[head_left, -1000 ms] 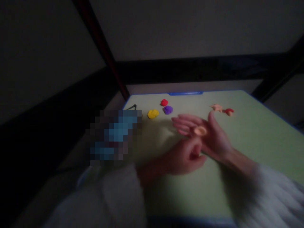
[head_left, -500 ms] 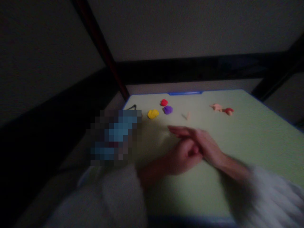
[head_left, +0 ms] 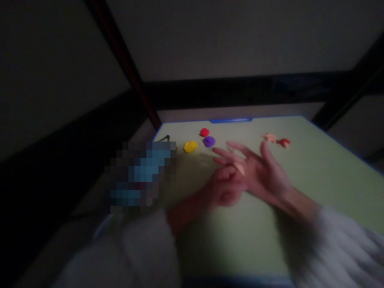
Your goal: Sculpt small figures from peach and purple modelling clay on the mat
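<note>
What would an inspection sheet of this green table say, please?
Surface: pale green tabletop, blue edge.
Job's things: soft-looking peach piece between the two hands, partly hidden.
Clutter: clay-like yellow lump, purple lump and red lump; pointed peach clay-like shape; red-and-peach clay-like piece; pixelated blue patch, unidentifiable.
Hands: left hand curled against the peach piece, grip unclear; right hand open, palm up.
Cables: nothing seen for certain.
Surroundings: dim grey wall, dark band.

Left hand curled; right hand spread, palm up.
</note>
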A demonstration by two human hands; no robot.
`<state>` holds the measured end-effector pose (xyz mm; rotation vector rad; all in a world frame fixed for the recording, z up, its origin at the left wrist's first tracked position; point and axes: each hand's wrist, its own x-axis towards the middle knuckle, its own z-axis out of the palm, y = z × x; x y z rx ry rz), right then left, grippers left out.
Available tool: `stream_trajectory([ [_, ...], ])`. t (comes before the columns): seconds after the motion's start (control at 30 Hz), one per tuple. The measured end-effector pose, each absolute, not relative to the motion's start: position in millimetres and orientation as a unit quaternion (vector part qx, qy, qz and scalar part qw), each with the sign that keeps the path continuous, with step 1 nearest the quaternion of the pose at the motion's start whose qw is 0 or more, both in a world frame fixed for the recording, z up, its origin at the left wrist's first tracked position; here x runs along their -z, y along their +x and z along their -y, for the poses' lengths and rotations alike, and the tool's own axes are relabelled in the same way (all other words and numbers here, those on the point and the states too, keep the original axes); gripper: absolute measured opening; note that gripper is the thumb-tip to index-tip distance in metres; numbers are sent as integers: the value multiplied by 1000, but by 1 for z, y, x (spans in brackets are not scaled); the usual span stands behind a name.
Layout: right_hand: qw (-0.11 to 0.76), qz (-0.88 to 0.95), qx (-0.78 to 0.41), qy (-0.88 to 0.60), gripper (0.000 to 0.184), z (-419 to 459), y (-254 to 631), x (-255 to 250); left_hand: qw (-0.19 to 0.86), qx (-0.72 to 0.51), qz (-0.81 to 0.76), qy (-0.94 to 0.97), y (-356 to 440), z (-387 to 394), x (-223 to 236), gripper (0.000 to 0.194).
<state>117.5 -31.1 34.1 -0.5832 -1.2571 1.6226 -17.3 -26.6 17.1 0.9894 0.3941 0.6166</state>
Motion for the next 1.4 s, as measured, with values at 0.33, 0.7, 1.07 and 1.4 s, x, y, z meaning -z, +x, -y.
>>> stream_trajectory([
  [0.33, 487, 668, -410, -385, 50, 46, 107, -28, 943, -205, -106, 240, -20, 32, -17, 38],
  [0.7, 549, 606, -399, -415, 64, 54, 86, -23, 940, -219, -115, 234, -19, 36, -12, 23],
  [1.07, 562, 471, -621, -277, 55, 26, 110, -29, 840, -304, -162, 420, -14, 29, -20, 32],
  [1.4, 482, 568, -600, -291, 44, 27, 117, -15, 262, -234, -355, 867, -15, 29, -10, 12],
])
